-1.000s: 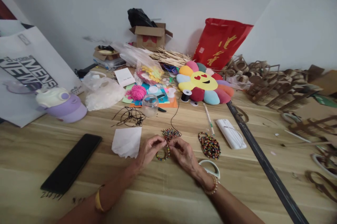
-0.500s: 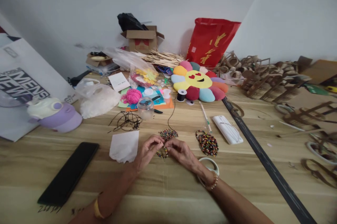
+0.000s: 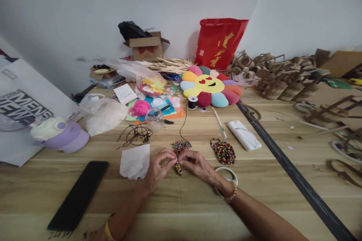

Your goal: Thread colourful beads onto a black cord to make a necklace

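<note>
My left hand (image 3: pixel 160 165) and my right hand (image 3: pixel 197 165) meet near the table's middle, each pinching with thumb and forefinger. Between the fingertips they hold a short bead string (image 3: pixel 178 169), whose multicoloured beads hang below in a narrow bunch. The cord ends are mostly hidden by my fingers. Just beyond my hands lies a pile of loose beads (image 3: pixel 181 145). Black cord (image 3: pixel 185 121) runs from that pile to a black spool (image 3: pixel 192 102). A coil of strung beads (image 3: pixel 225 153) rests to the right, and a white tape roll (image 3: pixel 230 173) is beside my right wrist.
White paper (image 3: pixel 135 161) and a black phone (image 3: pixel 80 192) lie to the left. Cut black cords (image 3: pixel 137 134), a clear jar (image 3: pixel 155 117) and pink yarn (image 3: pixel 140 108) sit farther back. A flower cushion (image 3: pixel 209 83), white power bank (image 3: pixel 243 135) and black strip (image 3: pixel 277 152) are rightward.
The bead string has gone from an open loop to a narrow hanging bunch. My hands remain together, with fingertips slightly lower. The camera view has shifted a little.
</note>
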